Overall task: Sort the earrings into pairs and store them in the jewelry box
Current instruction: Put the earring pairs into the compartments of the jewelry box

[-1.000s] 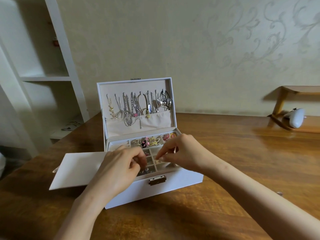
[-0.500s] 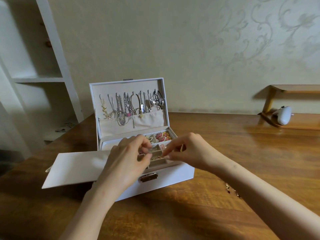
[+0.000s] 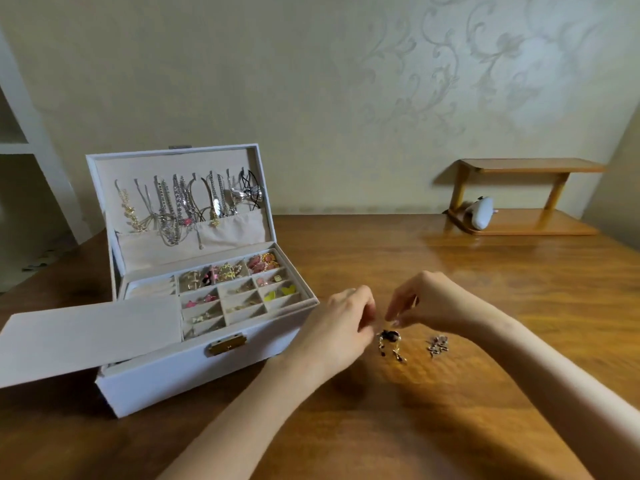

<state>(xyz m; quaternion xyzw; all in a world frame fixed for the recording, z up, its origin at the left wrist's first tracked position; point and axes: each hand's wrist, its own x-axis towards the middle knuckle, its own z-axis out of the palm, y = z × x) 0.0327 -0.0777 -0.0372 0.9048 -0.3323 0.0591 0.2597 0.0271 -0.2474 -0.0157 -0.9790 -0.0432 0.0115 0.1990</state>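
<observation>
Boxy white jewelry box [image 3: 173, 382], glossy wooden table [image 3: 450, 393]

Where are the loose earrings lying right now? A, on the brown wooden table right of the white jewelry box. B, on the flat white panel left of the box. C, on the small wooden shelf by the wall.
A: the dark gold-trimmed earring cluster and the small silver earring cluster lie on the brown wooden table, right of the open white jewelry box.

Home: floral wallpaper [image 3: 450, 71], wooden table [image 3: 467, 393].
</observation>
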